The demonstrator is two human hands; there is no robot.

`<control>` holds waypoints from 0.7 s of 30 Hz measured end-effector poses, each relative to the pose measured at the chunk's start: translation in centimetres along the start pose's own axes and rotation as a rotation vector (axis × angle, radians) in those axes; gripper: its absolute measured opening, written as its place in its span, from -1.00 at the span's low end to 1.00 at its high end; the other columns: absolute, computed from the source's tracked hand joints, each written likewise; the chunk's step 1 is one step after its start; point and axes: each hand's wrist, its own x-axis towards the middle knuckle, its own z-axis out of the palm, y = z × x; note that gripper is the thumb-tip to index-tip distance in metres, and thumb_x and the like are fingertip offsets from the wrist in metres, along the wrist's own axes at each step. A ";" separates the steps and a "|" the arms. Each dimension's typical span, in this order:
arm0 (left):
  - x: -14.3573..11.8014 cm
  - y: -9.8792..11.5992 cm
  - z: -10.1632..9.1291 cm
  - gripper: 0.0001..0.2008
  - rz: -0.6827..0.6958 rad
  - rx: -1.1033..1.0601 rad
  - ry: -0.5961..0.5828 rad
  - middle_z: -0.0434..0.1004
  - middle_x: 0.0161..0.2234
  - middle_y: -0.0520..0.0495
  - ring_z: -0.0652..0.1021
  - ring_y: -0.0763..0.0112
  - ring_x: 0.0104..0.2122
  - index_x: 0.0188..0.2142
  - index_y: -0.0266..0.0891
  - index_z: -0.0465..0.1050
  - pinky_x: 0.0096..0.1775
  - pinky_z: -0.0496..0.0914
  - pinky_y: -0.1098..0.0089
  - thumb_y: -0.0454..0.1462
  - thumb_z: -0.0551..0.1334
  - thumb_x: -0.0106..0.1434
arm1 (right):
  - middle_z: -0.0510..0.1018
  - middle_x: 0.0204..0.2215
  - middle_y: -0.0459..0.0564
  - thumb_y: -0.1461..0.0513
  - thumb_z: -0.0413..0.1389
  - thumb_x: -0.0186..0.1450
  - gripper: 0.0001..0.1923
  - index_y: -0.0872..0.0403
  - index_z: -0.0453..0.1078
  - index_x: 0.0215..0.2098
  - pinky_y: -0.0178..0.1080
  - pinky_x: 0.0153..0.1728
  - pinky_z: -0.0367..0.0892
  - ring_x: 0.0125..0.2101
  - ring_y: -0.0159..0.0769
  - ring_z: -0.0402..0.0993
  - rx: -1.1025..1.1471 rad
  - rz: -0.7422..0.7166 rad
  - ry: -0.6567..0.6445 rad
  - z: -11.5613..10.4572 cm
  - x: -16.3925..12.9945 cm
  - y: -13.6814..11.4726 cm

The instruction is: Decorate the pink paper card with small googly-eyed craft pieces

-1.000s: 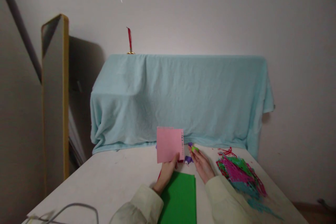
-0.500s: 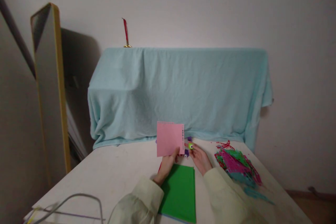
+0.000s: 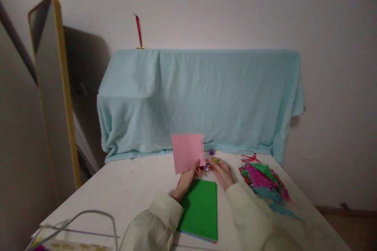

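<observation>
A pink paper sheet (image 3: 187, 152) stands nearly upright above the middle of the white table (image 3: 123, 188), its top edge tipped slightly toward eleven o'clock, with a narrow printed strip down its right margin. The left hand (image 3: 186, 180) grips the sheet by its lower edge, the thumb pressed on the near face and the other fingers hidden behind the paper, so the hand is closed on the sheet. At about three o'clock from that grip, just beside it, the right hand (image 3: 222, 172) rests low over the table with its fingers curled together round a small green and purple object (image 3: 214, 160); the object is too small and too covered to say what it is. A tiny purple piece (image 3: 211, 151) lies on the table at twelve o'clock from the right hand, apart from it. Directly at six o'clock from the sheet, between the two cream sleeves, a stack of green paper (image 3: 200, 208) lies flat, a sliver of red and blue showing at its near edge. At three o'clock, well apart from the hands, sits a heap of cut paper scraps (image 3: 262, 178) in magenta, green and teal. Beyond the table at twelve o'clock, a light blue cloth (image 3: 200, 98) drapes over a long bulky shape against the wall. At nine o'clock a tall mirror (image 3: 50, 86) with a yellow frame leans on the wall, and at seven o'clock a grey wire loop (image 3: 85, 219) lies on the table's near corner.
</observation>
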 end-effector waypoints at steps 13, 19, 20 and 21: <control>-0.2 0.3 0.0 -0.39 0.013 0.062 0.020 0.41 -0.60 -0.06 0.42 0.37 -0.53 -0.61 -0.22 0.41 -0.32 0.27 0.37 0.16 -0.08 0.21 | 0.20 -0.80 -0.25 -0.18 -0.01 0.19 -0.52 0.03 0.13 -0.54 -0.40 -0.75 -0.17 -0.79 -0.52 -0.02 -0.373 -0.058 0.058 0.6 0.2 -0.1; -0.1 0.1 0.2 -0.42 0.032 0.043 -0.026 0.36 -0.63 -0.02 0.40 0.40 -0.57 -0.59 -0.22 0.39 -0.37 0.27 0.39 0.14 -0.08 0.23 | 0.20 -0.75 -0.25 -0.12 0.00 0.22 -0.57 0.03 0.14 -0.53 -0.39 -0.72 -0.17 -0.76 -0.52 0.00 -0.406 -0.064 -0.013 0.8 -0.2 -0.3; -0.1 0.1 0.3 -0.43 0.044 0.044 -0.039 0.34 -0.64 -0.01 0.38 0.40 -0.58 -0.59 -0.22 0.38 -0.37 0.27 0.40 0.13 -0.07 0.23 | 0.19 -0.74 -0.25 -0.12 0.00 0.23 -0.57 0.03 0.14 -0.53 -0.38 -0.72 -0.17 -0.75 -0.52 0.00 -0.412 -0.065 -0.020 0.9 -0.2 -0.3; -0.1 0.1 0.3 -0.43 0.054 0.047 -0.051 0.33 -0.65 0.00 0.37 0.41 -0.59 -0.59 -0.22 0.38 -0.37 0.27 0.40 0.13 -0.07 0.23 | 0.19 -0.74 -0.24 -0.11 0.00 0.23 -0.57 0.03 0.14 -0.53 -0.38 -0.72 -0.17 -0.75 -0.52 0.01 -0.420 -0.068 -0.024 0.9 -0.2 -0.3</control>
